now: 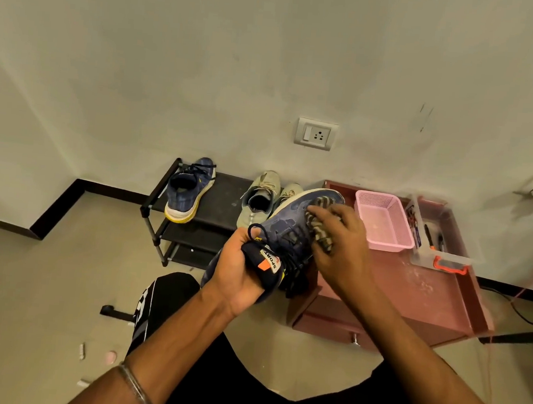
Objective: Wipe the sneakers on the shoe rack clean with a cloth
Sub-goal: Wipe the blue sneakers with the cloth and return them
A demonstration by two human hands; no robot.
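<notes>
A: How do the hands sit?

B: The left hand [240, 264] reaches up from the lower left, palm turned toward the camera, thumb on top. The right hand [340, 243] comes in from the lower right, back of the hand up, fingers pointing left.

A: What's around them, left to right?

B: A black rack [217, 197] stands against the wall. On its top shelf sits a blue sneaker [188, 191], heel toward us, then a beige pair [260, 198] just beside the raised shoe. Right of that is a reddish cabinet [418, 289] with a pink basket [383, 220] and a clear box [439, 236] on top. A socket [317, 134] is on the wall above.

A: Anything blocking the view?

B: The held shoe [288, 232] covers part of the beige pair and the cabinet's left edge.

A: And the grips?

B: The left hand's fingers curl round the shoe's heel and collar, holding it tilted in the air, toe up and away, off the rack. The right hand presses a striped cloth [319, 230] against the shoe's side, fingers bent over it.
</notes>
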